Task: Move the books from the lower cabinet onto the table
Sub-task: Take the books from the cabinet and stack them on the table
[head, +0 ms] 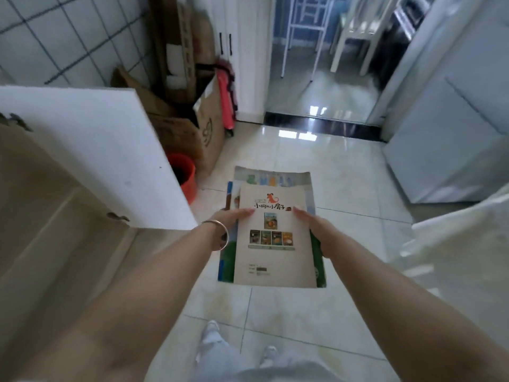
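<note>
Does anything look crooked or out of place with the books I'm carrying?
The stack isn't squared: the cream paperback book on top sits offset, leaving the larger green-and-blue books poking out at the far end and both sides. Nothing looks damaged.

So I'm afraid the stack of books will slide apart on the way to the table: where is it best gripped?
Probably as now: the stack of books lies flat, so take its two long side edges, left hand and right hand coming in from opposite sides, thumbs on the top cover. The books differ in size, so clamping the layers should stop sliding.
</note>
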